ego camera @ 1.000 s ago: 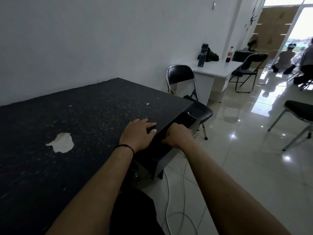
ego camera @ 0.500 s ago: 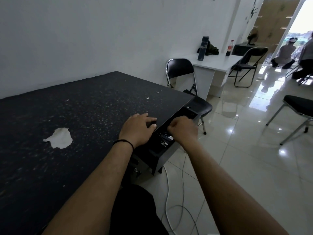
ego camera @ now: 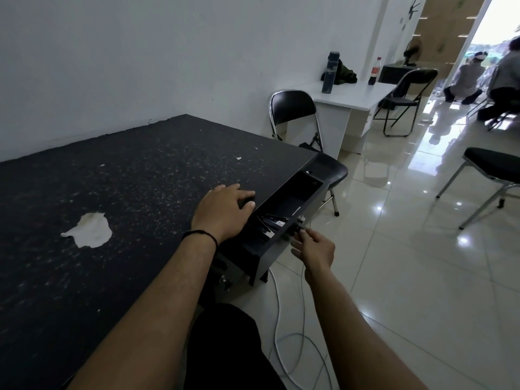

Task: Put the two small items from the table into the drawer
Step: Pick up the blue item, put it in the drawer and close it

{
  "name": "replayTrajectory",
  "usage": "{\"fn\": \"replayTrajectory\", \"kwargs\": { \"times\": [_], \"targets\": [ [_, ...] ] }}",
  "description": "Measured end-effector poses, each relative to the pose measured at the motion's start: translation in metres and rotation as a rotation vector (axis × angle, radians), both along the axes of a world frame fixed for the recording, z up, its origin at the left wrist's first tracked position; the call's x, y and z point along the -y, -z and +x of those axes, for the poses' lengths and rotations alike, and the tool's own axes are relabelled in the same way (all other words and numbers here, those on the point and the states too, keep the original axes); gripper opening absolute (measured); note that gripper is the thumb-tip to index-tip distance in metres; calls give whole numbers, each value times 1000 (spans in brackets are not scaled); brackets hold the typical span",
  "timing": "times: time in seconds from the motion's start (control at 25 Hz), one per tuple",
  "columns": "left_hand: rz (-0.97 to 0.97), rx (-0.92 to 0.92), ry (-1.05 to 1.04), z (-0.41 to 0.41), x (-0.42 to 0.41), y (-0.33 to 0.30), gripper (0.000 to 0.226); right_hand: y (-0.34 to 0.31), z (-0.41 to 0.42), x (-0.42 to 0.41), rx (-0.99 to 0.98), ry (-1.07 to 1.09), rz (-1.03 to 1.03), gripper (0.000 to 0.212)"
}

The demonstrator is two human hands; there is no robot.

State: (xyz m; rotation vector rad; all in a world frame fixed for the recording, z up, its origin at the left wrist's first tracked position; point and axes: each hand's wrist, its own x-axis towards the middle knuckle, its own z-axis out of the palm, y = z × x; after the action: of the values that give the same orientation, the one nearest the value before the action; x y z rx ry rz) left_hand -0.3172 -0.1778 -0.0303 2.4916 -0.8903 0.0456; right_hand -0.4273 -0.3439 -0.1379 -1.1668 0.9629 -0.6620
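Note:
The black drawer (ego camera: 277, 250) stands pulled out from under the near right edge of the dark speckled table (ego camera: 140, 178). Several flat dark items (ego camera: 274, 220) lie in its near end; its far end looks bare. My left hand (ego camera: 222, 212) rests on the table edge just left of the drawer, thumb and fingers closed around a small black item (ego camera: 247, 199) that is mostly hidden. My right hand (ego camera: 313, 246) is at the drawer's front panel, fingertips pinched on the small handle (ego camera: 300, 227).
A white worn patch (ego camera: 88, 230) marks the tabletop. A black folding chair (ego camera: 295, 108) stands right behind the drawer's far end. White cables (ego camera: 284, 342) trail on the tiled floor below. A white desk (ego camera: 354, 94) and more chairs (ego camera: 492, 164) stand farther right.
The drawer has slid out from nearly closed to wide open. My right hand came off the drawer's top edge and moved down to the handle on its front. My left hand stayed put.

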Motion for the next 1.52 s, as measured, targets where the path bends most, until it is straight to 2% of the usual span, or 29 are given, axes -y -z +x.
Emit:
{"fn": "replayTrajectory", "kwargs": {
  "times": [0.16,0.28,0.64,1.32,1.44,1.52],
  "targets": [
    [4,2,9,2,0,2,42,-3,16,0,20,157,-72,22],
    [6,15,8,5,1,2,42,-13,32,5,29,106,-117,19],
    [25,33,-7,5,3,5,44,-13,78,-7,19,11,-64,13],
    [26,29,-4,4,1,5,43,-16,102,-16,-20,-67,-110,20],
    [27,29,1,6,2,4,43,-18,100,-16,-18,-106,-113,25],
    [29,24,2,5,1,5,44,-20,93,-18,-65,-132,-193,32]
  ]
}}
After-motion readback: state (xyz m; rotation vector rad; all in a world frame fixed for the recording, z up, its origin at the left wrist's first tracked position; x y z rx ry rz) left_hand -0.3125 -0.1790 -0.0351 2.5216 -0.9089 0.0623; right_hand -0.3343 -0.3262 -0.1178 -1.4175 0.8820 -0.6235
